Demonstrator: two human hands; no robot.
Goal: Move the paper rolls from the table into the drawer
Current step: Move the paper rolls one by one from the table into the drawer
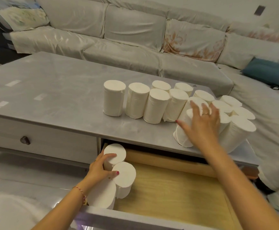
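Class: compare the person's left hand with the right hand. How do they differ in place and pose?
The left hand is low in the open drawer, fingers curled round a paper roll. The right hand reaches over the table, fingers spread above the rolls there. Both show red-painted nails.

The table (52, 90) lies bare along its left edge; upright paper rolls (157, 105) crowd its right end. In the drawer (177, 188), three rolls (123, 175) block the left corner, leaving the wooden floor rightward free.

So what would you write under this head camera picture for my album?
Left hand grips a paper roll in the open drawer; right hand reaches for rolls on the table.
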